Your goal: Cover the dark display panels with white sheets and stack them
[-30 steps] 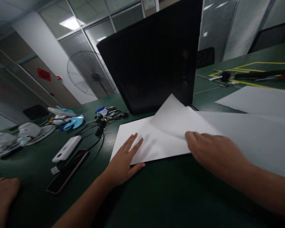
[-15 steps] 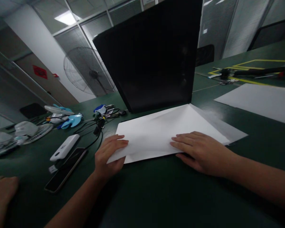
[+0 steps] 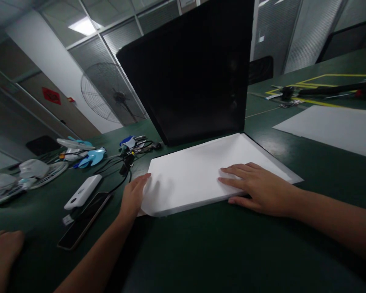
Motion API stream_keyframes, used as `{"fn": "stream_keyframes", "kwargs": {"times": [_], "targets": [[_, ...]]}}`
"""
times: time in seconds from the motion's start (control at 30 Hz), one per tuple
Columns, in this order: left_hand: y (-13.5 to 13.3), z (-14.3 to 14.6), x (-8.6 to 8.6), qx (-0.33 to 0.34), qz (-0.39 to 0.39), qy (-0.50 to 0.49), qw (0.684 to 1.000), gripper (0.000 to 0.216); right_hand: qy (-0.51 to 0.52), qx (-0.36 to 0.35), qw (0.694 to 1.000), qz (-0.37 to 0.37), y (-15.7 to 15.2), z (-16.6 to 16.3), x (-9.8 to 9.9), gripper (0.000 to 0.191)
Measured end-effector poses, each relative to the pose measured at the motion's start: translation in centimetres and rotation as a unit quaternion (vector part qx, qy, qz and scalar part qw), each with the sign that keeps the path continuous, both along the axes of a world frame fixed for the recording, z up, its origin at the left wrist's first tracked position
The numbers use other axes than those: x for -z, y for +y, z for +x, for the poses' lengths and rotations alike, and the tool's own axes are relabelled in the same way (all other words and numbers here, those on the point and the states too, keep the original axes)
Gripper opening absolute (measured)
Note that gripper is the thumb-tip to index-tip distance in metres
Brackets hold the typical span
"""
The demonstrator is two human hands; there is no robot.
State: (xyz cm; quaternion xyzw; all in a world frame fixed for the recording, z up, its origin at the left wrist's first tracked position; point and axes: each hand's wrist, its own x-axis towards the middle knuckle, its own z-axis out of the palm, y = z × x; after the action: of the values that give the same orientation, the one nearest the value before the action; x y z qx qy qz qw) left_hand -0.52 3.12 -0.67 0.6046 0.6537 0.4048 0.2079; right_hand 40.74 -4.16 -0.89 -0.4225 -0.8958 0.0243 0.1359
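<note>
A large white sheet of paper [image 3: 189,179] lies in front of me over a flat base, its near left corner curving downward. My left hand [image 3: 132,197] is at the sheet's left edge, fingers stretched along it; the thumb is mostly hidden at the near corner. With its fingers spread, my right hand [image 3: 259,189] rests flat on the right part of the paper. Behind the paper a big black panel [image 3: 192,77] stands upright, leaning back slightly. A paler, thin layer [image 3: 296,179] sticks out past the sheet's right side.
On the green table [image 3: 201,252] lie a phone [image 3: 83,221], a white device [image 3: 83,191] and tangled cables [image 3: 128,160] at left. Farther left are wrapped white objects [image 3: 33,169] and another person's hand [image 3: 4,248]. Another white sheet [image 3: 332,128] lies at right.
The sheet's near left part, lifted and folded in my left hand before, now lies down over the base. My left hand has shifted left; the right-hand layer sticks out less.
</note>
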Motion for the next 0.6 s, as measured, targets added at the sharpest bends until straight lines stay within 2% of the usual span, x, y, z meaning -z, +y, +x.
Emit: {"fn": "stream_keyframes", "kwargs": {"times": [0.1,0.2,0.23,0.3,0.37,0.43,0.53,0.6], "targets": [[0.2,0.0,0.1,0.003,-0.045,-0.019,0.999,0.047,0.001,0.003,1.0,-0.025,0.2,0.4,-0.1,0.061],[0.3,-0.1,0.2,0.028,-0.038,-0.05,0.998,0.051,-0.011,0.038,0.999,-0.02,0.9,1.2,0.1,0.067],[0.3,-0.1,0.2,0.036,-0.031,-0.058,0.997,0.051,-0.015,0.071,0.997,-0.008,1.2,1.7,0.3,0.071],[0.4,-0.1,0.3,0.049,-0.029,-0.068,0.996,0.051,-0.023,0.185,0.982,0.019,1.9,2.9,0.6,0.082],[0.4,0.0,0.4,0.06,-0.038,-0.066,0.995,0.054,-0.034,0.313,0.949,0.029,2.7,4.3,1.0,0.097],[0.4,0.1,0.6,0.08,-0.047,-0.049,0.994,0.059,-0.047,0.387,0.921,-0.001,3.3,5.8,1.2,0.103],[0.4,0.0,0.8,0.121,-0.055,0.007,0.991,0.069,-0.064,0.404,0.911,-0.051,3.7,6.9,1.2,0.1],[0.3,-0.1,0.9,0.133,-0.064,0.058,0.987,0.077,-0.074,0.399,0.913,-0.045,3.7,6.7,1.0,0.1]]}}
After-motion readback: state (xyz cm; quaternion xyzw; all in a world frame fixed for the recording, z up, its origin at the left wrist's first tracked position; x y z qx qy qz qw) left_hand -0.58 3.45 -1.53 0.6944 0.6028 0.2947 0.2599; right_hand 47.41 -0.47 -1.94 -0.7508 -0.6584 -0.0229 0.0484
